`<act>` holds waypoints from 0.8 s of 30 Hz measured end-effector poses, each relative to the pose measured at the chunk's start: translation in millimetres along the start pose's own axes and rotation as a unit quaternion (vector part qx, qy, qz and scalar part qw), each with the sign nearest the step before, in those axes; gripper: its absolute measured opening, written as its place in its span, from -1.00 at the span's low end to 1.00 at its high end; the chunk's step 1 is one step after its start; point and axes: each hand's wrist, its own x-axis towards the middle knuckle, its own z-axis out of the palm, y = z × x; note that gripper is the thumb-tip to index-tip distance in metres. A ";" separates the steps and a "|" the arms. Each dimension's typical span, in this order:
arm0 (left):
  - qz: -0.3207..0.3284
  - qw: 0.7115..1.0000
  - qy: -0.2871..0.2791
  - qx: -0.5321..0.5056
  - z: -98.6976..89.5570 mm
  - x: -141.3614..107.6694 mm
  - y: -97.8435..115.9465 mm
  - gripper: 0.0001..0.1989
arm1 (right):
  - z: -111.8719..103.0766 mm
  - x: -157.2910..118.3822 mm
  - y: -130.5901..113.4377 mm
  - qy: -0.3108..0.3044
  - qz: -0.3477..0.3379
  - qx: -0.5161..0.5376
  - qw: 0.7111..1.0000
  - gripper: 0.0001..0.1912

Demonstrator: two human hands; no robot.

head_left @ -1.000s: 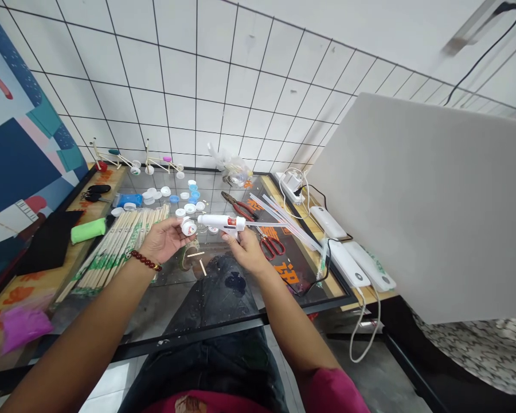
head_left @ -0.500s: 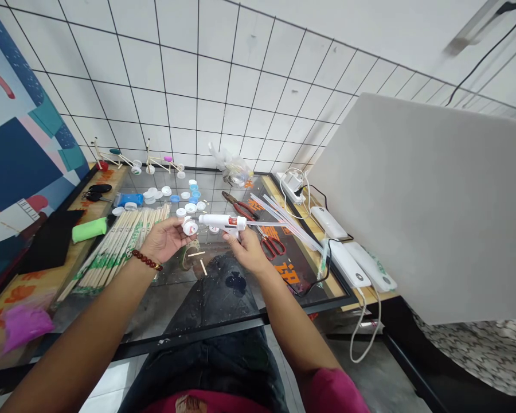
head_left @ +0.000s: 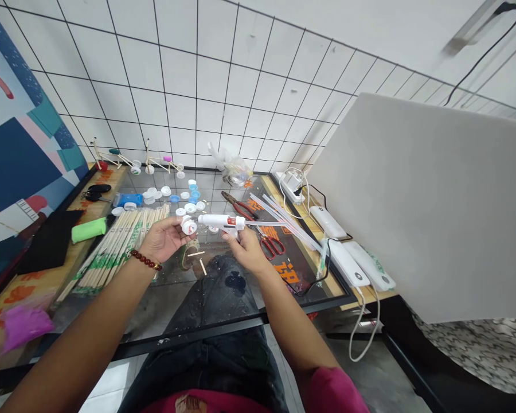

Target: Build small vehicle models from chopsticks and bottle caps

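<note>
Glue gun (head_left: pixel 217 221) in right grip (head_left: pixel 248 250)

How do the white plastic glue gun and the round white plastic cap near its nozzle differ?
The white plastic glue gun is long and narrow; the round white plastic cap is much smaller. The right hand grips the glue gun, while the left hand holds the cap. A translucent stick juts from the glue gun's rear; the cap has a red-marked face. Both are mostly white.
</note>
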 end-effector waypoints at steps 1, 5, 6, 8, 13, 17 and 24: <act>0.001 1.000 0.000 -0.001 0.2 -0.3 0.2 -0.90 | -0.2 0.1 -0.1 0.001 0.000 -0.003 1.000 -0.65; 0.007 1.000 -0.003 -0.002 -0.3 -0.3 0.5 -0.91 | -1.0 0.5 -0.1 -0.002 -0.003 -0.010 1.000 -0.64; 0.007 1.000 -0.004 -0.003 -0.9 0.0 0.3 -0.91 | -1.1 0.6 0.0 -0.001 -0.005 -0.010 1.000 -0.64; 0.008 1.000 -0.005 -0.005 -2.2 1.0 -0.1 -0.92 | -1.3 0.7 -0.1 0.002 -0.006 -0.011 1.000 -0.64; 0.003 1.000 -0.014 -0.007 -4.9 3.0 -0.4 -0.93 | -1.5 0.8 -1.5 -0.001 -0.001 -0.017 1.000 -0.65; -0.002 1.000 -0.019 -0.008 -5.8 3.3 0.9 -0.92 | -1.6 1.1 -3.0 -0.010 -0.003 -0.016 1.000 -0.65; 0.002 1.000 -0.026 -0.010 -4.6 1.3 2.1 -0.90 | -1.6 1.0 -1.8 -0.010 0.010 -0.013 1.000 -0.65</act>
